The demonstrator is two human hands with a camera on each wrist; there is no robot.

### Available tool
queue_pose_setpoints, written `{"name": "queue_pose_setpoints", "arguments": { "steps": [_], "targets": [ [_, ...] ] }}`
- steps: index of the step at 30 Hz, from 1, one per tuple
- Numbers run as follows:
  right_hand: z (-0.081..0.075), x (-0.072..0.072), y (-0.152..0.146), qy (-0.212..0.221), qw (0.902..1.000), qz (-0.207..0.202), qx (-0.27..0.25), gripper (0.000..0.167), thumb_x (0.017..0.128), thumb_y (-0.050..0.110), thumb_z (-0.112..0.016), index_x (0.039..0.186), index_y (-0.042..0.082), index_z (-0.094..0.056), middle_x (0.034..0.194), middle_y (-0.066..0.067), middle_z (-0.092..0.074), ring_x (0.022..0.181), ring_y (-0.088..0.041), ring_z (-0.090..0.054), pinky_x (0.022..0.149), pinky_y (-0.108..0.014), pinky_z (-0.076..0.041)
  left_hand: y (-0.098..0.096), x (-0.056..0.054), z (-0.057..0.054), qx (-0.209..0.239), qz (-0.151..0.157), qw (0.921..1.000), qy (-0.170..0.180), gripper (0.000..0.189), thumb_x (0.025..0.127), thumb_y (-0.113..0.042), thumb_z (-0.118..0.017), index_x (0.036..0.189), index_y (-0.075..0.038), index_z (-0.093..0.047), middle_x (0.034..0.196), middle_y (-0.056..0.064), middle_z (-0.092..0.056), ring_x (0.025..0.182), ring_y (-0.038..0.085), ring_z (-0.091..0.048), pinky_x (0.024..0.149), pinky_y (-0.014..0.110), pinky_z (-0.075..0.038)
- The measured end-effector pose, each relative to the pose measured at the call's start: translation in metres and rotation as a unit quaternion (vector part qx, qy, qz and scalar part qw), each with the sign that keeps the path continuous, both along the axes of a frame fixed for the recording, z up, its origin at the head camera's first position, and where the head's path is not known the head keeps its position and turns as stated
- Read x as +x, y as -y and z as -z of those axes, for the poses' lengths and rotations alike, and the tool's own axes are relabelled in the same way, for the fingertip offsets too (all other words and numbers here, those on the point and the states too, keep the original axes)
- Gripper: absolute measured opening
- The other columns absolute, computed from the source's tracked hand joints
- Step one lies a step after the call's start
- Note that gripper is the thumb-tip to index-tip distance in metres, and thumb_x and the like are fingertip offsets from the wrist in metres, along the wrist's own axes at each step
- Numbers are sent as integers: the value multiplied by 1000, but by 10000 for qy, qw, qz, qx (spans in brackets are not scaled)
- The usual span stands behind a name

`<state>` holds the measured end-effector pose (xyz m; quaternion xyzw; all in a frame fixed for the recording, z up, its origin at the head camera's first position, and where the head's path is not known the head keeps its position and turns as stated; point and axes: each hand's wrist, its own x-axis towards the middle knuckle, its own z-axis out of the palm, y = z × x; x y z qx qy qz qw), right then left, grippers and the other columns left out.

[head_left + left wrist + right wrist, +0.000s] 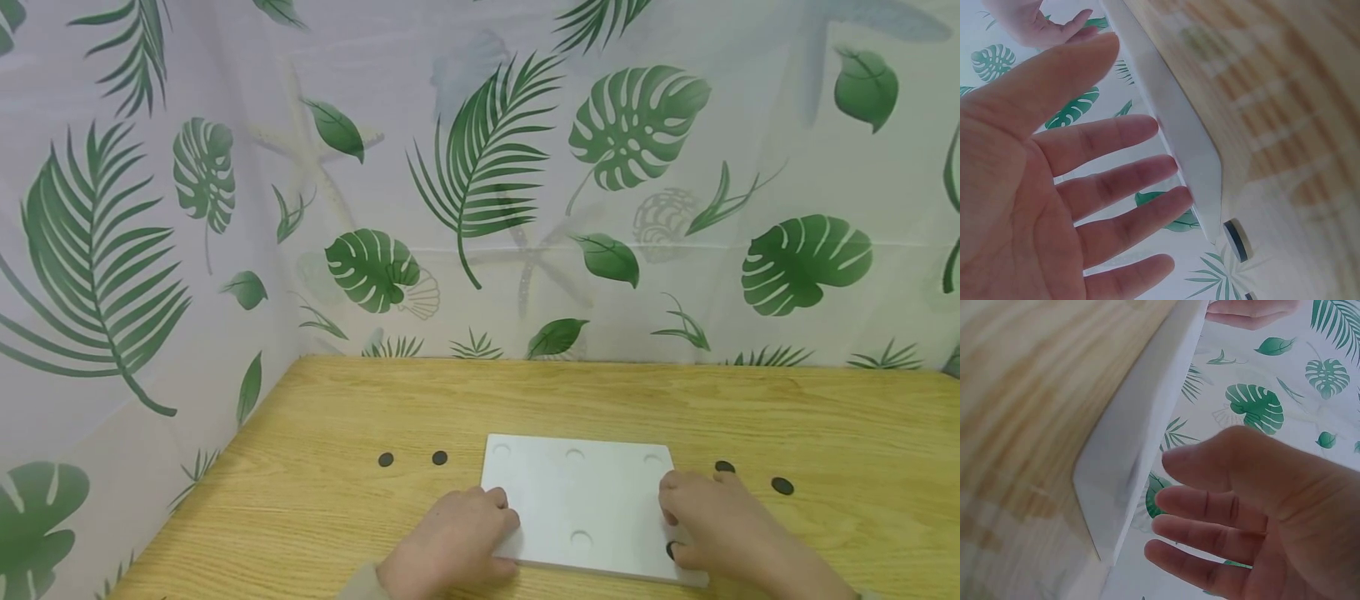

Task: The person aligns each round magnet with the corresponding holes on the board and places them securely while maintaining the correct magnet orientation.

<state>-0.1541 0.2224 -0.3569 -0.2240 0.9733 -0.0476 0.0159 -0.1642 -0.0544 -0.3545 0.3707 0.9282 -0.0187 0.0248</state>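
Note:
A white rectangular board (581, 492) with shallow round recesses lies on the wooden table. My left hand (461, 529) is at its left side; in the left wrist view the fingers (1125, 178) reach to the board's edge, spread and fairly straight, holding nothing. On the right side, my right hand (716, 512) is over the board's edge. Its fingers (1197, 562) are loosely bent with nothing between them in the right wrist view. A black disc (672, 550) shows at the board's lower right, partly hidden by the right thumb. The board's lower left is covered by my left hand.
Two black discs, a far-left one (386, 459) and a nearer one (439, 457), lie left of the board. Right of it are another disc (724, 467), partly behind my right hand, and one farther out (782, 486). A leaf-patterned curtain (480, 333) borders the table.

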Motion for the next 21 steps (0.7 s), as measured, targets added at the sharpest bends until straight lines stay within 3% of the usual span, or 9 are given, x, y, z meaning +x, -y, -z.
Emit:
{"name": "queue_pose_setpoints", "arguments": {
  "steps": [7, 16, 21],
  "targets": [
    [-8, -1, 1, -447, 9988, -215, -23, 24, 62, 20, -77, 74, 18, -57, 77, 8, -51, 66, -12, -51, 58, -40, -42, -1, 1, -1, 9, -42, 10000, 46, 21, 71, -36, -68, 80, -18, -62, 74, -9, -43, 61, 7, -39, 53, 21, -33],
    [-24, -6, 12, -1047, 9942, -65, 234, 25, 61, 21, -78, 75, 15, -58, 77, 5, -52, 68, -14, -51, 57, -36, -43, 1, 2, -3, -55, -27, 10000, -20, 22, 72, -37, -68, 81, -18, -62, 74, -9, -43, 61, 7, -38, 52, 21, -33],
    [-32, -7, 17, -1162, 9930, 3, 211, 26, 61, 22, -79, 76, 15, -59, 81, 4, -54, 71, -16, -52, 59, -37, -44, 0, 2, -4, -9, -21, 10000, 51, 21, 72, -36, -67, 81, -18, -62, 74, -9, -43, 61, 7, -38, 53, 22, -33]
  ]
}}
